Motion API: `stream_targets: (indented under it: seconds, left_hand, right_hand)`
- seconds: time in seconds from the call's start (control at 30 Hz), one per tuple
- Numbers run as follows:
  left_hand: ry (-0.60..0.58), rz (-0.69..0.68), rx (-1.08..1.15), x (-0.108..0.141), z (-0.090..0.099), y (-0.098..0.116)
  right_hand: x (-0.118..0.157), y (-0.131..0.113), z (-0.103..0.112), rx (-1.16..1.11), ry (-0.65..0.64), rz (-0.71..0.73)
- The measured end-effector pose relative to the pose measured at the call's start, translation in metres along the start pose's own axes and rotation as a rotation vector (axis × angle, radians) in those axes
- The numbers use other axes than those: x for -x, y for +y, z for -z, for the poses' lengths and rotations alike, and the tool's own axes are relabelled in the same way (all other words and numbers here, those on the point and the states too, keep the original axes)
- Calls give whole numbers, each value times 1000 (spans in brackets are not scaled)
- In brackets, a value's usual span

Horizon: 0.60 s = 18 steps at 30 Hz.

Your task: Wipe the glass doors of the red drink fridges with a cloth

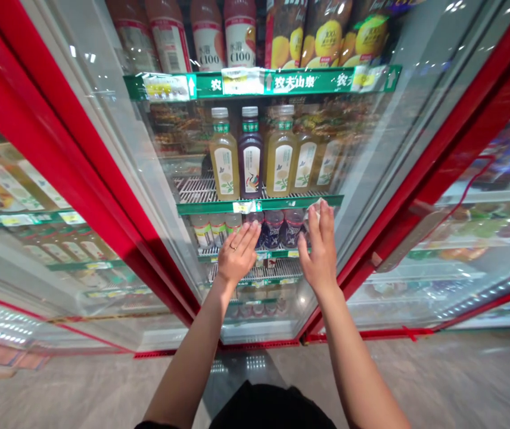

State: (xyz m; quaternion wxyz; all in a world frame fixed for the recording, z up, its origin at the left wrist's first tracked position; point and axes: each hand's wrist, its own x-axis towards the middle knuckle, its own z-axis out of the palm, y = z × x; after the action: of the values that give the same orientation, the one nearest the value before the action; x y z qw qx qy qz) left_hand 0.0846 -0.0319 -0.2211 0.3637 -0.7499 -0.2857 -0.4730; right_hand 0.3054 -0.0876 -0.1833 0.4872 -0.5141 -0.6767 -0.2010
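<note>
My left hand, a ring on one finger, lies with its fingers stretched out at the glass door of a drinks fridge. It holds nothing that I can see. To its right, at about the same height, my right hand holds a crumpled white cloth or tissue flat at the glass; most of the cloth is hidden under the fingers. Behind the glass, a dark purple bottle stands on a wire shelf between yellow tea bottles. Small dark drinks sit on the shelf below, partly covered by my hands.
Red frames border the door on both sides. A handle-like grey bar is on the right frame. Larger bottles fill the top shelf above a green label strip. A grey floor lies below.
</note>
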Motion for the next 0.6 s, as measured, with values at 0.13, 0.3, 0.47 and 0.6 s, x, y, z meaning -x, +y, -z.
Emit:
stream_targets:
  seconds: [0.13, 0.3, 0.47, 0.6]
  left_hand:
    - [25, -3, -24, 3, -7, 1]
    - [16, 9, -22, 5, -9, 4]
    - [20, 4, 19, 7, -8, 3]
    - [14, 5, 36, 9, -9, 3]
  right_hand:
    - [-8, 0, -1, 7, 50, -70]
    - [-23, -17, -8, -4, 75, -41]
    - [-2, -21, -11, 14, -1, 1]
    - [4, -10, -7, 21, 9, -37]
